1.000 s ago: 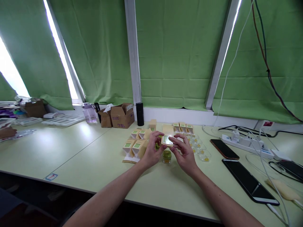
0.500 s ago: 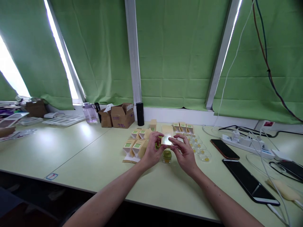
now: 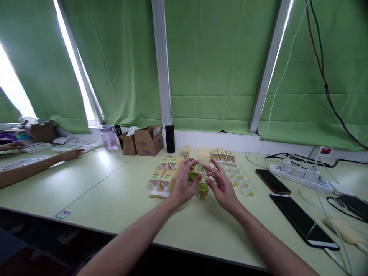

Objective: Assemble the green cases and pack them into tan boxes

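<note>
Between the fingertips of both my hands is a small beige cardboard box (image 3: 200, 168) with a green panel, tilted up. My left hand (image 3: 185, 182) grips its left side, thumb below and fingers above. The fingertips of my right hand (image 3: 222, 188) meet its right edge, the hand fairly loose. Just below the box stands a small clear jar with a green lid (image 3: 202, 188). More green-lidded jars (image 3: 192, 176) are partly hidden behind my left fingers. Several folded beige cartons with green panels (image 3: 166, 177) stand left of my left hand.
Clear round plastic pieces with yellow centres (image 3: 241, 178) lie right of my hands. Further right are two phones (image 3: 273, 181), a tablet-like device (image 3: 304, 220), a power strip (image 3: 300, 176) and cables. Brown boxes (image 3: 149, 141) and a black cylinder (image 3: 170, 138) stand behind. Another person's arm (image 3: 43, 165) reaches in from the left.
The small box has tilted, its bright glare giving way to a green panel. My right fingers have shifted to its edge. Another person's arms have come in at the far left.
</note>
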`<state>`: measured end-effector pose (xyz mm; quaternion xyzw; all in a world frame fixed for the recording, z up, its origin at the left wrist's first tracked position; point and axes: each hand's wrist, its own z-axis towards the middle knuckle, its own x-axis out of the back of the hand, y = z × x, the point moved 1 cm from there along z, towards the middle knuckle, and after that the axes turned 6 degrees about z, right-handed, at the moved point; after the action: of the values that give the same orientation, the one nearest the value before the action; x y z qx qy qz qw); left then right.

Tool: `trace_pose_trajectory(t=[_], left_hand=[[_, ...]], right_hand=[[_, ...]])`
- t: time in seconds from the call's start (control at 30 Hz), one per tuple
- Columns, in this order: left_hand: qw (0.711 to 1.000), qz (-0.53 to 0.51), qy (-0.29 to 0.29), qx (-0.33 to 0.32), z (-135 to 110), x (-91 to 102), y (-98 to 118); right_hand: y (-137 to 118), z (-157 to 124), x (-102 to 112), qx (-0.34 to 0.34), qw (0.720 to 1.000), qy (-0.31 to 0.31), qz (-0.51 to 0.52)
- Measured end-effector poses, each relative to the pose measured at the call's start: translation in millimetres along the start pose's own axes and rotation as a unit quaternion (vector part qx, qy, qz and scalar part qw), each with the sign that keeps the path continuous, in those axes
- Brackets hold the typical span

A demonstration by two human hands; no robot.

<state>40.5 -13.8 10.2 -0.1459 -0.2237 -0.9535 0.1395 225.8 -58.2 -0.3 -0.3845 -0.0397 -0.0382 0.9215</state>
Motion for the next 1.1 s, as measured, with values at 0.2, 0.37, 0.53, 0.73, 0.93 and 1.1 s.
trace_pose_trajectory(t=[0.2,0.37,0.53,0.73,0.93,1.1], left_hand=[[0.999,0.028,-0.007,-0.015,1.1,2.0,3.4],[0.999,0.029,0.011,-0.009,2.3,2.8,0.8],[1.0,0.009,0.019,0.02,2.4,2.1,-3.2],[0.998,0.007,0.026,0.056,1.6,1.7,-6.7],[0.992,-0.009,0.007,0.123,5.0,5.0,-7.3],[0.984,-0.056,-0.012,0.169,5.7,5.6,-7.3]], right_hand=[[-3.7,0.7,1.0,-0.001,0.999,-0.03,0.015],[-1.4,-2.2,1.7,0.003,0.999,-0.04,-0.006],[-0.8,-4.9,-0.7,0.022,0.998,-0.046,0.036],[-9.8,-3.0,-1.0,0.038,0.996,-0.066,0.045],[-13.8,-4.7,-1.9,0.042,0.994,-0.079,0.062],[-12.4,-5.6,-0.8,0.039,0.994,-0.049,0.089]])
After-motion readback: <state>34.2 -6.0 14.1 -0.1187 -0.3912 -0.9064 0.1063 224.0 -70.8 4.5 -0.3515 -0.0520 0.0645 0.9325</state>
